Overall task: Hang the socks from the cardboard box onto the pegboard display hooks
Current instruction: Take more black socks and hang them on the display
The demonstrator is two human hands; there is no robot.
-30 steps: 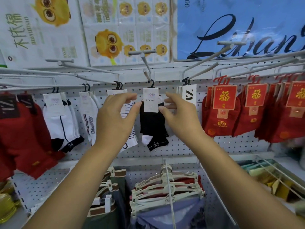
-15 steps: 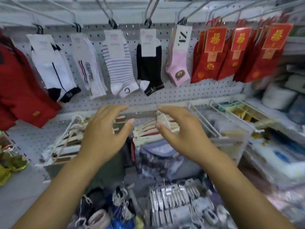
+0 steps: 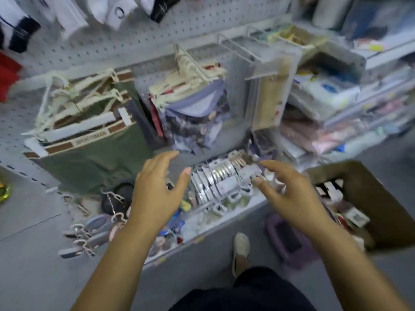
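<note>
The brown cardboard box [image 3: 368, 198] stands on the floor at the right, with packaged socks [image 3: 352, 217] showing inside it. My right hand [image 3: 292, 198] hovers just left of the box, fingers loosely spread and empty. My left hand [image 3: 157, 191] floats beside it, also relaxed and holding nothing. Both hands are above the low shelf. At the top edge of the view, the toes of hung socks [image 3: 110, 10] dangle against the white pegboard [image 3: 202, 34].
Hangers with green shorts [image 3: 89, 140] and patterned garments [image 3: 195, 113] hang from the lower pegboard. A low shelf [image 3: 226, 217] holds rows of small packaged items [image 3: 220, 180]. Stacked packages [image 3: 332, 102] fill the right shelves. A purple stool [image 3: 289, 241] and my shoe [image 3: 240, 250] are on the floor.
My hands let go of the black sock on its hook and dropped away from the pegboard. The view tilted down, bringing the low shelf and the cardboard box into sight.
</note>
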